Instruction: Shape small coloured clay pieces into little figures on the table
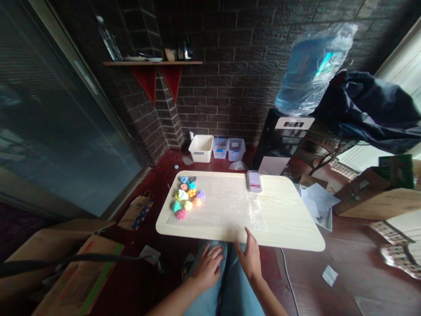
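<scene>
Grip's empty, fingers apart! Left hand [209, 266] on the thigh [204, 302], right hand [250, 256] by the worktop [289, 210]; seemingly a pause, and reaching the colourful clumps [191, 192] calls for stretching forward-left.

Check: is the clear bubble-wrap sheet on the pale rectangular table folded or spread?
Spread: the bubble-wrap sheet lies broadly flat over much of the table.

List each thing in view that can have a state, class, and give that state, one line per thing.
Left hand: resting on the thigh, empty
Right hand: fingers spread near the table edge, empty
Colourful lumps: grouped, not stacked in one pile
Bubble wrap: spread out
White bin: open
Bluish bins: open
Water jug: plastic-wrapped, mounted on the dispenser
Dark sheet: creased
</scene>
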`<state>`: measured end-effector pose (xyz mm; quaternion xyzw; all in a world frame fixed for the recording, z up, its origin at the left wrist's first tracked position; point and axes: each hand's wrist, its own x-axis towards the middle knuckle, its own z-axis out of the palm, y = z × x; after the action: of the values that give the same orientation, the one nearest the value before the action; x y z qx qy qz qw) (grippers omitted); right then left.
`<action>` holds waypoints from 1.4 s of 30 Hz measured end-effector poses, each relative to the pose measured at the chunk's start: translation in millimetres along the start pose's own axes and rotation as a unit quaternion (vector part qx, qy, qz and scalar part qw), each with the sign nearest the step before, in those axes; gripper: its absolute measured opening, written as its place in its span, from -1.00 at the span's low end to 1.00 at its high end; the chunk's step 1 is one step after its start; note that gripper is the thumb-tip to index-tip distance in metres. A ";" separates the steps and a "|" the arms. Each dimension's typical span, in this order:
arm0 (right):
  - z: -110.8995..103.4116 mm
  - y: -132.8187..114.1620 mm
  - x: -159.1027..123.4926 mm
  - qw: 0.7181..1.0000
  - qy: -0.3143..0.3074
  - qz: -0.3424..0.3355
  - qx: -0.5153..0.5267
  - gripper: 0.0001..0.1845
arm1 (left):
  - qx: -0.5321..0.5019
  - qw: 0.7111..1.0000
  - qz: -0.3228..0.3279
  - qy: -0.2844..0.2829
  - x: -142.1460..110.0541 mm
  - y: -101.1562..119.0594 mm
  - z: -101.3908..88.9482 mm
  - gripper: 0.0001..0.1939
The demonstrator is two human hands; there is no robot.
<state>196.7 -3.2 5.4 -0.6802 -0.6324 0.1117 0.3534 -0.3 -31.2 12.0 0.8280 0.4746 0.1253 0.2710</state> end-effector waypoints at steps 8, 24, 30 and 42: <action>1.5 1.8 -29.3 0.996 -0.022 0.043 0.072 -0.38 | -0.022 1.000 -0.011 0.017 12.5 -9.7 -27.0 -0.65; 13.7 -27.1 -11.9 0.978 -0.018 0.124 0.165 -0.41 | 0.117 0.950 -0.183 0.224 131.8 -76.8 -126.3 -0.54; 9.9 -42.3 -0.6 0.976 -0.006 0.125 0.177 -0.42 | 0.158 0.944 -0.221 0.187 156.6 -93.8 -123.3 -0.53; -1.6 -59.3 12.7 0.970 -0.009 0.111 0.218 -0.46 | 0.189 0.944 -0.232 0.142 164.0 -90.2 -136.9 -0.66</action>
<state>153.5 5.2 47.2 -0.6514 -0.5167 0.2918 0.4728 -43.8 190.3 65.1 0.7045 0.7021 0.0834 0.0611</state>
